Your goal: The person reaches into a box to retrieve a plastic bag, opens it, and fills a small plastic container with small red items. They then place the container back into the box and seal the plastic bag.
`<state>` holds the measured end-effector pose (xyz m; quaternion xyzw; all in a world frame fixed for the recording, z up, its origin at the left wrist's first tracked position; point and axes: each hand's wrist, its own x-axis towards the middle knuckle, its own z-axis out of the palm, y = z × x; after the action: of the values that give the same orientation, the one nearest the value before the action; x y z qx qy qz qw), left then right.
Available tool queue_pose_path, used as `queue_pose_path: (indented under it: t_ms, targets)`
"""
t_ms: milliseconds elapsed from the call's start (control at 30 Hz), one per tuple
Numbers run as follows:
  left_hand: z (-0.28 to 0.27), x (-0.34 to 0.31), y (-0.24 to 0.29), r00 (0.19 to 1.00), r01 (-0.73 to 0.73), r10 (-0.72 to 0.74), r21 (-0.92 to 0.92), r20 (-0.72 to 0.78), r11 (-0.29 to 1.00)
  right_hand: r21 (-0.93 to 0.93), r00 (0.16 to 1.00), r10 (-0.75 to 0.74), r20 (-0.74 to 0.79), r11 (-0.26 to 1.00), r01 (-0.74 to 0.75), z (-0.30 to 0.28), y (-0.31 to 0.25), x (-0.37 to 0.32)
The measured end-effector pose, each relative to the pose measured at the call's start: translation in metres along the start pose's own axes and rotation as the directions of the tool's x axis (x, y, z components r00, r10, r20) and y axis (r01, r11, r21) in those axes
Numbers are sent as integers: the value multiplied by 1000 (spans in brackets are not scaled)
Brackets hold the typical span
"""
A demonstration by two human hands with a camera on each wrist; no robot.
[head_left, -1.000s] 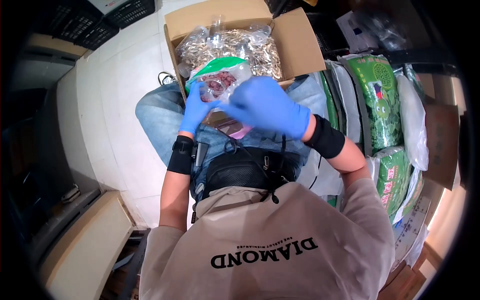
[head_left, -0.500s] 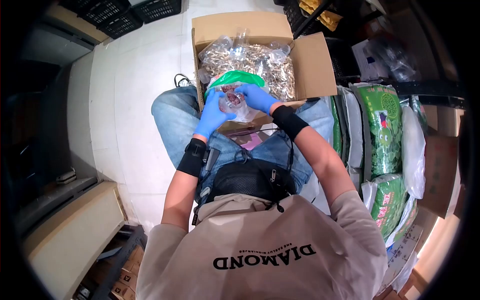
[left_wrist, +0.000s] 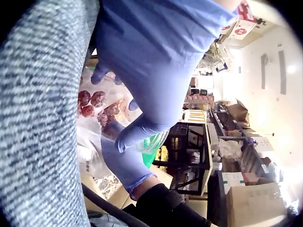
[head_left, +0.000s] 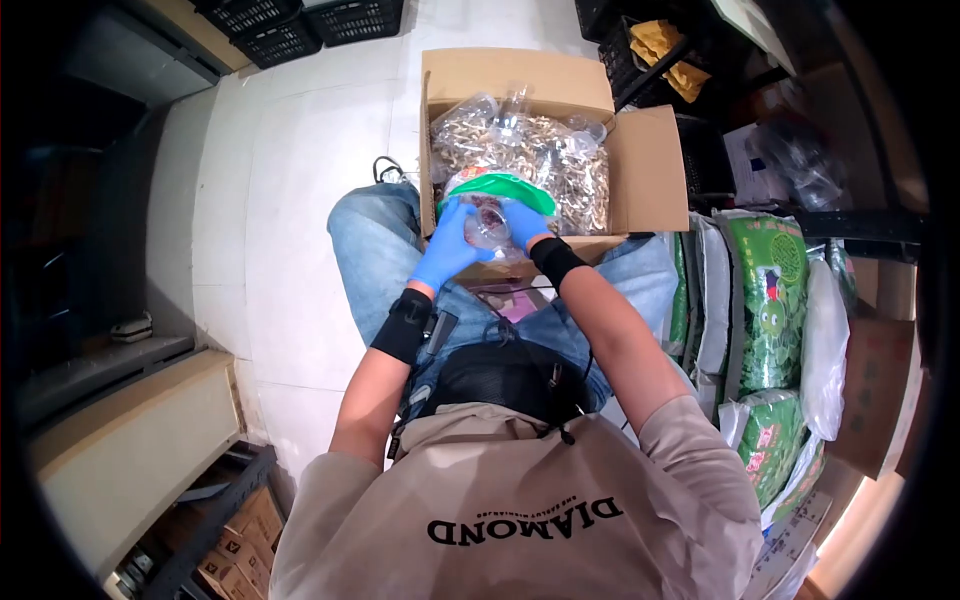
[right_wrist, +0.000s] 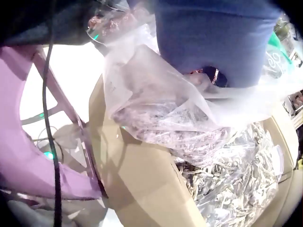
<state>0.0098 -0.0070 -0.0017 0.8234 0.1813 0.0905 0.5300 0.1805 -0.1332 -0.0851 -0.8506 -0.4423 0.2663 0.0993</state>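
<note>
My gloved left hand (head_left: 452,245) curls round the side of a clear plastic cup (head_left: 488,236), with dark red, wrinkled dried fruit (left_wrist: 98,99) showing in and behind it. Right beside the cup, my gloved right hand (head_left: 522,222) dips into the mouth of a clear plastic bag (right_wrist: 151,85) with a green top band (head_left: 510,187). More of the red fruit fills the bag's lower part. The right fingertips are hidden among plastic and fruit, so I cannot tell whether they grip any. The bag lies over the near edge of a cardboard box (head_left: 648,170).
Pale dried strips (head_left: 580,190) in clear plastic fill the box, with an empty clear cup (head_left: 512,118) on top. Green printed sacks (head_left: 768,300) stack up at the right. Black crates (head_left: 275,40) stand at the far left. A pink stool (right_wrist: 14,142) sits below the box.
The right hand, blurred and nearer to me a second ago, has moved forward into the bag's mouth. The left hand stays at the cup. The head view has shifted, moving the scene rightward and down.
</note>
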Motion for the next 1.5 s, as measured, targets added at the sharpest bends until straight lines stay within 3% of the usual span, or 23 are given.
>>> queue_pose_path:
  t_ms: [133, 233, 300, 533, 600, 700, 800, 933, 1033, 1200, 1233, 1300, 1433, 1500]
  targets:
    - [0, 0, -7, 999, 10, -13, 62, 42, 998, -22, 999, -33, -39, 999, 32, -2, -7, -5]
    - [2, 3, -9, 999, 28, -31, 69, 44, 997, -6, 985, -53, -163, 999, 53, -1, -1, -2]
    - [3, 2, -11, 998, 29, -33, 86, 46, 996, 36, 994, -97, -54, 994, 99, 3, 3, 3]
    - [2, 0, -7, 999, 34, -37, 77, 33, 996, 9, 995, -90, 34, 996, 89, 9, 13, -7]
    - [-1, 2, -5, 997, 34, -40, 82, 69, 996, 299, 999, -15, -51, 954, 30, 15, 9, -8]
    - [-3, 0, 3, 998, 39, -39, 22, 39, 999, 238, 982, -74, -173, 964, 114, 22, 9, -9]
    - [-3, 0, 5, 998, 51, -50, -20, 34, 998, 145, 995, -54, -81, 987, 65, 19, 5, -17]
    - [-5, 0, 3, 995, 80, -77, -49, 57, 996, 146, 991, -84, -104, 984, 98, 4, -4, -27]
    - [-5, 1, 2, 996, 62, -64, 29, 69, 998, 99, 993, -88, -80, 990, 96, 0, -5, -24]
    - [-4, -2, -1, 997, 54, -55, 20, 50, 998, 245, 940, -144, -308, 943, 225, 36, 9, -17]
    - [-4, -2, -1, 997, 57, -57, 16, 47, 998, 242, 941, -146, -304, 944, 225, 36, 10, -18]
    - [-5, 0, 1, 990, 118, -110, -85, 88, 989, 157, 996, -66, -64, 985, 76, 30, 9, -18]
    - [-7, -1, 2, 983, 162, -154, -75, 95, 984, 224, 979, -152, -136, 958, 180, 32, 11, -19]
    - [-4, -2, -1, 998, 54, -53, -25, 39, 998, 112, 978, -139, -154, 981, 157, 44, 19, -15]
